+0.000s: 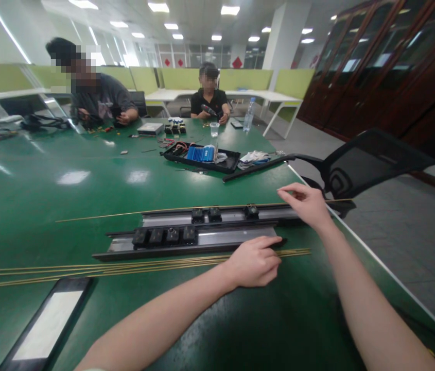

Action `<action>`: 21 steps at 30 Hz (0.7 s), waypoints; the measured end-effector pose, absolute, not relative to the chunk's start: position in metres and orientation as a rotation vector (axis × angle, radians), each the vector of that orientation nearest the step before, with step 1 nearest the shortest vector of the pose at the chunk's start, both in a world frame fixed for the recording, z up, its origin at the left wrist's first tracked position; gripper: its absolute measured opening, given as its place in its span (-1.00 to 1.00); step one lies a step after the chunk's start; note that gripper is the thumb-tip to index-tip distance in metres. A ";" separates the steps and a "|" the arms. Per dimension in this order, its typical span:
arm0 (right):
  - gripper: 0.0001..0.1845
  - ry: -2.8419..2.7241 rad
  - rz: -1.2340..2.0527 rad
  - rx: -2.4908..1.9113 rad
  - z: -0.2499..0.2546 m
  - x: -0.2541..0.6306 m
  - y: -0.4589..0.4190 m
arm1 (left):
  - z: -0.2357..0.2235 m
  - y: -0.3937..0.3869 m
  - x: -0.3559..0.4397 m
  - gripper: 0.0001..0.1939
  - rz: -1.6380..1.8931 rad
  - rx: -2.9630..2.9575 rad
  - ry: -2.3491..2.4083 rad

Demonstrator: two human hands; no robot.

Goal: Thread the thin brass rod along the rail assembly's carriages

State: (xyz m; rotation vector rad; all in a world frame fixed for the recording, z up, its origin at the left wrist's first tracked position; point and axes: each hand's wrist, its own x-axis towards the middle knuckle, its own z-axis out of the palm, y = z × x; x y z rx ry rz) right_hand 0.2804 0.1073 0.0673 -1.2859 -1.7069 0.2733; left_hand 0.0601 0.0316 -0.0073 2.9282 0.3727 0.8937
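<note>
Your left hand (256,261), index finger stretched out and the other fingers curled, lies at the right end of the nearer long dark channel with a grey metallic floor (221,238). Perhaps it steadies that end; whether its grip has closed on anything, I can't tell. Your right hand (307,204) is at the right part of the farther long dark channel (230,214), thumb and forefinger tips drawn close together. A single thin brass-coloured rod (105,215) follows that channel's back edge and passes behind this hand, so I can't tell whether your grip has it.

The channels lie side by side on your glossy green table (58,198), probably to keep both within reach. Four square black blocks (158,236) sit in a row toward the nearer one's left, and three more black blocks (214,214) stand spaced along the farther one; the walls likely keep them in line. The loose thin brass-coloured rods (132,268) lie in front, roughly parallel, which would keep them handy for you.

You'll find no readable writing on the flat black slab with a pale panel (47,324). Any marks on the bright blue box-shaped item (201,153) in the shallow black tray (232,161) are too blurred to read.
</note>
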 end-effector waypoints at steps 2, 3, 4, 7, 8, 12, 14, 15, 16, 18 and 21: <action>-0.69 -1.857 0.369 -1.284 0.063 0.260 0.106 | -0.007 0.032 0.060 -0.73 0.891 2.930 0.375; -0.68 -1.896 0.387 -1.295 0.061 0.253 0.105 | -0.007 0.032 0.060 -0.72 0.890 2.930 0.376; -0.67 -1.893 0.361 -1.308 0.059 0.247 0.104 | -0.007 0.032 0.060 -0.73 0.889 2.930 0.377; -0.66 -1.917 0.246 -1.376 0.058 0.235 0.100 | -0.008 0.032 0.061 -0.74 0.887 2.933 0.375; -0.66 -1.908 0.224 -1.405 0.059 0.233 0.099 | -0.008 0.032 0.061 -0.75 0.886 2.935 0.374; -0.62 -1.833 0.343 -1.464 0.059 0.226 0.097 | -0.008 0.032 0.061 -0.76 0.870 2.942 0.381; -0.57 -1.781 0.511 -1.448 0.054 0.225 0.098 | -0.007 0.031 0.060 -0.76 0.863 2.940 0.390; -0.54 -1.741 0.595 -1.437 0.050 0.225 0.099 | -0.007 0.031 0.060 -0.75 0.860 2.938 0.395; -0.52 -1.695 0.659 -1.423 0.045 0.226 0.100 | -0.007 0.031 0.060 -0.75 0.858 2.936 0.397; -0.49 -1.618 0.696 -1.385 0.036 0.226 0.102 | -0.006 0.031 0.060 -0.75 0.853 2.933 0.391; -0.50 -1.576 0.623 -1.323 0.028 0.226 0.103 | -0.006 0.031 0.060 -0.76 0.846 2.933 0.390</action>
